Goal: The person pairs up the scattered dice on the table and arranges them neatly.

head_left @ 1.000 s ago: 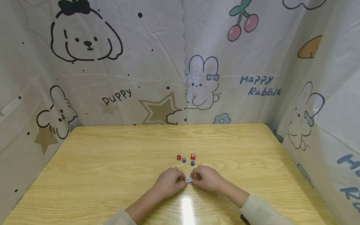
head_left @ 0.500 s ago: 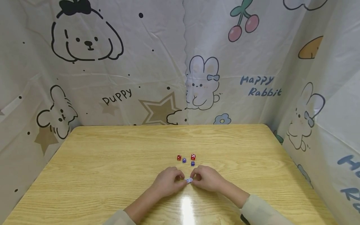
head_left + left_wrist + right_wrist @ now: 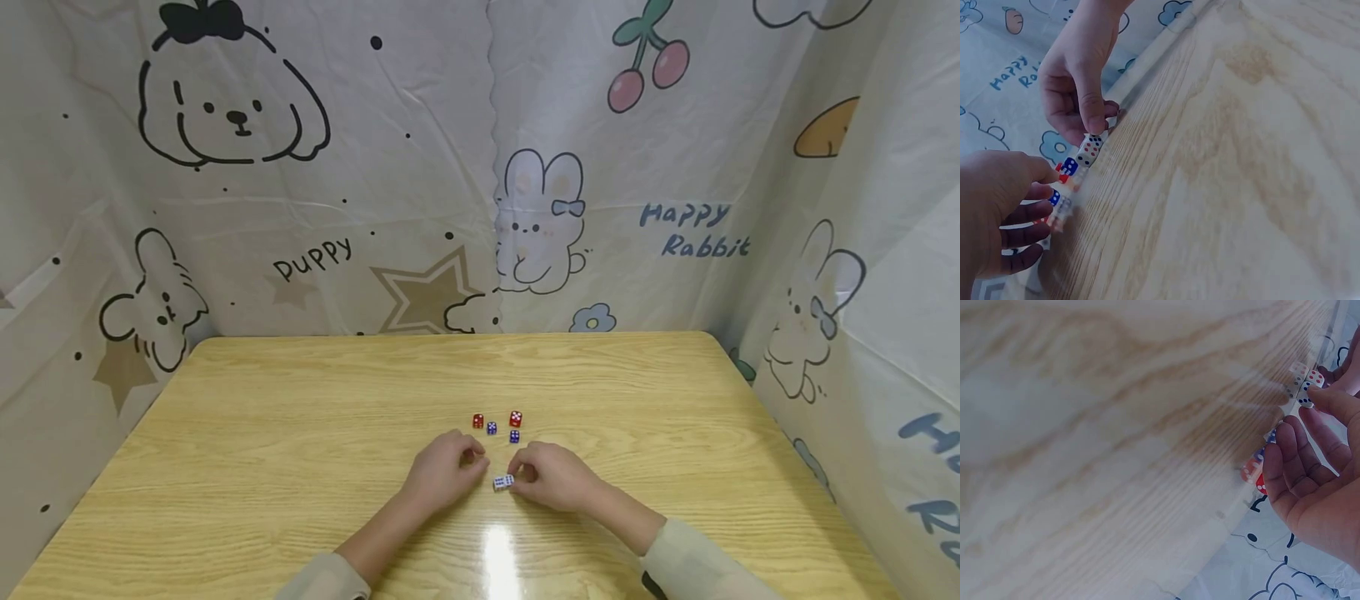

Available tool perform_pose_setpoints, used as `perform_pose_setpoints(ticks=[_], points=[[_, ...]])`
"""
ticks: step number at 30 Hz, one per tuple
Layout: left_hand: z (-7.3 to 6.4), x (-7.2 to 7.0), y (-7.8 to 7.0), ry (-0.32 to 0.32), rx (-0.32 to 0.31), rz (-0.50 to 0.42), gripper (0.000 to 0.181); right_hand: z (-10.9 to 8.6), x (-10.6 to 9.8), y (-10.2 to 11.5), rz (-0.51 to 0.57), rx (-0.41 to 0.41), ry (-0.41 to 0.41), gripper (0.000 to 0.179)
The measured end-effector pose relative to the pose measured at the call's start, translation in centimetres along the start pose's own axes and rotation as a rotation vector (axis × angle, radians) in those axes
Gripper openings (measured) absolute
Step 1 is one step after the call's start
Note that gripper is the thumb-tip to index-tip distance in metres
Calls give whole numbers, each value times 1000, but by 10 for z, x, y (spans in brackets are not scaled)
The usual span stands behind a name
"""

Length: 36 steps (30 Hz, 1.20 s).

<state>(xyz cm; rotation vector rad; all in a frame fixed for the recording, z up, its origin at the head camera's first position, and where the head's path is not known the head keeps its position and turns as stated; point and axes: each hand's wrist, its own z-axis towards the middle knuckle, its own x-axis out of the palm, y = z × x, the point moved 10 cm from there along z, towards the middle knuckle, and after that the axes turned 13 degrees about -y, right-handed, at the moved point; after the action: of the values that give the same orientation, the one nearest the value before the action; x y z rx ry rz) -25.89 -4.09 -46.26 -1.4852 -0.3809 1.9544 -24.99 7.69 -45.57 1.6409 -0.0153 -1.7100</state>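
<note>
Two white dice, a left one (image 3: 498, 484) and a right one (image 3: 508, 480), sit side by side on the wooden table (image 3: 300, 417). My right hand (image 3: 553, 477) holds the right white die at its outer side, thumb and index finger right at it; the left wrist view shows that thumb on a white die (image 3: 1089, 149). My left hand (image 3: 444, 472) is just left of the pair, apart from it, its fingers loosely bent with nothing between them. Behind the hands lie two red dice, a left one (image 3: 477, 422) and a right one (image 3: 516, 419), and two blue dice (image 3: 492, 428).
A printed cloth (image 3: 420, 167) with animal drawings hangs behind the table and along both sides. The table's far edge runs below it. Close in front of the right hand lies the nearer blue die (image 3: 514, 437).
My left hand has let go of the left white die and drawn back left and slightly away toward the far side. The right hand has stayed at the white pair.
</note>
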Motion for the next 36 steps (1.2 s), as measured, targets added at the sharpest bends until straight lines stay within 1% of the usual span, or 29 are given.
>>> perform_pose_setpoints(ticks=[6,12,15,23,31,36], points=[[9,1,5,-45,-53,-13,19,0,-1,0,0,-1,-1,15],[18,2,7,-97,-60,-5,21,2,-1,0,-4,-13,-2,15],[22,2,7,-109,-60,-5,22,2,0,1,-6,-18,1,15],[32,7,7,-90,-71,17,24,2,-1,0,-3,-13,1,14],[36,11,9,-62,-79,43,26,0,-2,1,-3,-11,3,14],[38,14,12,-29,-93,61,27,-1,-2,2,11,-10,4,14]])
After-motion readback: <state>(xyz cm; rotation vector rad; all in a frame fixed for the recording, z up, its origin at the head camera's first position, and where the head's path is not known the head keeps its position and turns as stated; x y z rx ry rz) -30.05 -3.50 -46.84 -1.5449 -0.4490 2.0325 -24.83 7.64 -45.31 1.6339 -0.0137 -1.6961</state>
